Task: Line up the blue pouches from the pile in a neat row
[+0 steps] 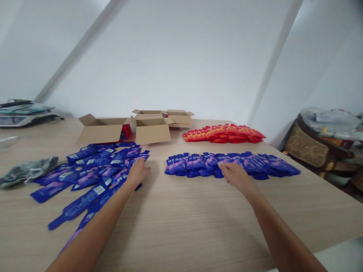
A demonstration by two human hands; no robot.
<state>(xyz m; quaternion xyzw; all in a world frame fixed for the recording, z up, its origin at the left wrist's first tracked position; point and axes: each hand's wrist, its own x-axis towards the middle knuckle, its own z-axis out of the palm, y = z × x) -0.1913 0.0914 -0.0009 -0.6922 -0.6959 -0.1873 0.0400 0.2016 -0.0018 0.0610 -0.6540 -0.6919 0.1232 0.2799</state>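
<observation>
My left hand (pixel 138 172) is at the right edge of a loose pile of blue-purple packets (pixel 93 166), its fingers bent over them; whether it grips one is hidden. My right hand (pixel 231 173) touches the front of a long row of overlapping blue-purple packets (pixel 195 163), fingers curled together, and what they hold, if anything, cannot be made out. Behind that row lies a row of overlapping red packets (pixel 224 133). Some packets in the left pile lie face down with white labels showing.
Open cardboard boxes (pixel 153 130) stand at the back against the white wall. A grey cloth (pixel 28 170) lies at the far left, with stacked items (pixel 25 112) behind it. Beyond the table's (pixel 181 226) right edge is a patterned chair (pixel 307 147) with plastic bags on it.
</observation>
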